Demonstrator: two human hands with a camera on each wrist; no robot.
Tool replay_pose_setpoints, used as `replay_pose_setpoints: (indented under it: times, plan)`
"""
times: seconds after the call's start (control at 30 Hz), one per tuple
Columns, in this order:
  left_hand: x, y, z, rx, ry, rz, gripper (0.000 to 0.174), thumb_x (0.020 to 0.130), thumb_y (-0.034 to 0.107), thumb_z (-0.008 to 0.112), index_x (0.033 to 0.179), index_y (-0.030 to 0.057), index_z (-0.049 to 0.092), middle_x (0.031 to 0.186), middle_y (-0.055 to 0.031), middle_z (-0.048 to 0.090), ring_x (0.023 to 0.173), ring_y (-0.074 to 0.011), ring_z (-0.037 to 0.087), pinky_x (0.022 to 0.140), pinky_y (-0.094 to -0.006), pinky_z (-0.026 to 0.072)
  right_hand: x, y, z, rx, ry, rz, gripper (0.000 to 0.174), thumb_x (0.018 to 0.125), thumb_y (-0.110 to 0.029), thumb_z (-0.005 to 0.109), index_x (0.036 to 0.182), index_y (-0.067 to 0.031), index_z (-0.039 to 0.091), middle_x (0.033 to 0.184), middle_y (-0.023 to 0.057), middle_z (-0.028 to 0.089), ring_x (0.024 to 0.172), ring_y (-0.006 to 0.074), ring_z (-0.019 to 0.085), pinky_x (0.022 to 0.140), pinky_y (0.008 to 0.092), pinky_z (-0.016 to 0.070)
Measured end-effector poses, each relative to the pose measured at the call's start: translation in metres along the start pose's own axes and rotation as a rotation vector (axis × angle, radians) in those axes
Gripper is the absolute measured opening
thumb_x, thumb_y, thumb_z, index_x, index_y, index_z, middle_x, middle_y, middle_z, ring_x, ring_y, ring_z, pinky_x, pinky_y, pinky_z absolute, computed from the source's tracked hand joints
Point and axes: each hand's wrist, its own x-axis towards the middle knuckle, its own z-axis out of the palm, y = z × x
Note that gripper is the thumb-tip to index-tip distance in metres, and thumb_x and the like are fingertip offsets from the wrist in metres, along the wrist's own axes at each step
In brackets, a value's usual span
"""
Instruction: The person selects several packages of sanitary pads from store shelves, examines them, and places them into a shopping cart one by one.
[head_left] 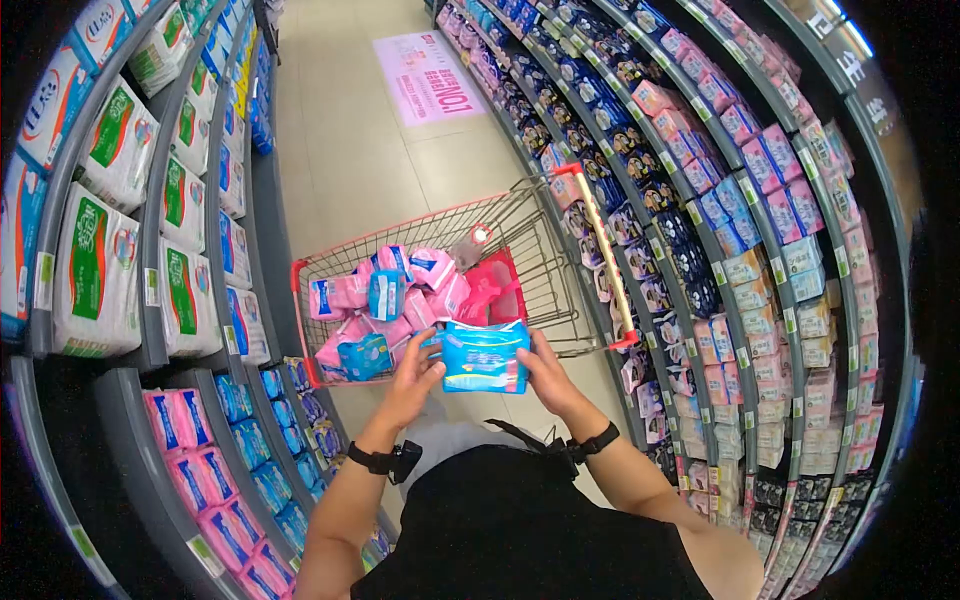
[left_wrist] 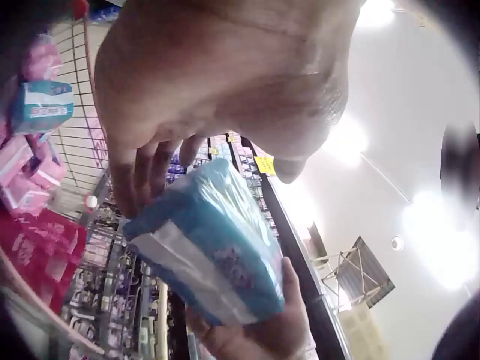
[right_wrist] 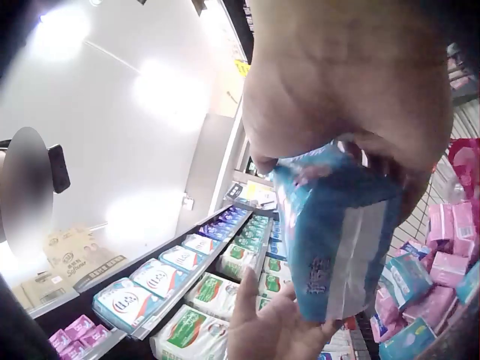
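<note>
A blue package [head_left: 485, 357] with a pale band is held up between both hands, above the near side of the cart. My right hand [head_left: 550, 378] grips its right end; in the right wrist view the right hand [right_wrist: 349, 90] has its fingers curled round the package [right_wrist: 330, 232]. At the opposite end is my left hand [head_left: 408, 382], fingers against the edge. In the left wrist view the left hand's [left_wrist: 225, 75] thumb stands off the package [left_wrist: 217, 247]. The left palm [right_wrist: 274, 326] appears open in the right wrist view. Fingertips behind the package are partly hidden.
The wire cart [head_left: 375, 240] holds several pink packs [head_left: 432, 268], blue packs [head_left: 386, 295] and a red bag [head_left: 490, 290]. Stocked shelves line both sides, with large white packs [head_left: 98, 270] on the left. A pink floor sign [head_left: 430, 78] lies on the aisle beyond.
</note>
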Motion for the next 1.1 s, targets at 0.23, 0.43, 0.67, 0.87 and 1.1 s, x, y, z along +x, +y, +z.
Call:
replay_pose_setpoints:
  times: [0.23,0.43,0.67,0.87,1.1]
  plan:
    - [0.011,-0.034,-0.048,-0.171,-0.097,-0.001,0.08,0.092,0.04,0.067,0.151,0.004,0.025,0.143,-0.013,0.044,0.133,-0.0218,0.044,0.108,-0.0361,0.0388,0.043,-0.013,0.053,-0.239,-0.257,-0.084,0.057,0.095,-0.025,0.065,0.14,-0.0065,0.036,0.133,0.0107,0.046,0.127,0.0226,0.045,0.106,0.0418,0.0394]
    - [0.006,0.008,-0.051,-0.179,-0.239,-0.163,0.077,0.089,0.036,0.073,0.147,0.0047,0.034,0.139,-0.0105,0.048,0.123,-0.0192,0.052,0.098,-0.0356,0.0482,0.066,-0.009,0.092,-0.375,-0.244,0.034,0.076,0.093,-0.034,0.067,0.149,-0.0054,0.023,0.143,0.0178,0.036,0.136,0.0276,0.034,0.112,0.0412,0.0316]
    - [0.001,-0.004,-0.091,-0.101,0.183,-0.082,0.066,0.091,0.032,0.067,0.144,0.004,0.038,0.136,-0.0112,0.05,0.123,-0.0188,0.051,0.102,-0.0363,0.045,0.101,0.003,0.098,-0.406,-0.175,0.023,0.072,0.099,-0.036,0.057,0.15,-0.0006,0.02,0.144,0.0225,0.038,0.133,0.0293,0.041,0.109,0.0404,0.0361]
    - [-0.007,0.013,-0.105,-0.6,0.212,0.043,0.061,0.097,0.039,0.051,0.146,0.0056,0.035,0.134,-0.0097,0.051,0.123,-0.0205,0.051,0.105,-0.0373,0.0422,0.114,-0.005,0.107,0.21,-0.27,0.354,0.037,0.105,-0.03,0.046,0.132,-0.0046,0.049,0.116,0.0042,0.06,0.097,0.0129,0.059,0.082,0.0302,0.0481]
    - [0.006,0.013,-0.114,-0.303,0.185,-0.118,0.063,0.094,0.028,0.064,0.146,0.0067,0.034,0.131,-0.0083,0.052,0.12,-0.0192,0.053,0.102,-0.0347,0.045,0.111,-0.008,0.1,0.09,-0.283,0.244,0.028,0.101,-0.021,0.057,0.122,-0.0058,0.051,0.096,0.0017,0.06,0.081,0.0099,0.058,0.069,0.0274,0.0502]
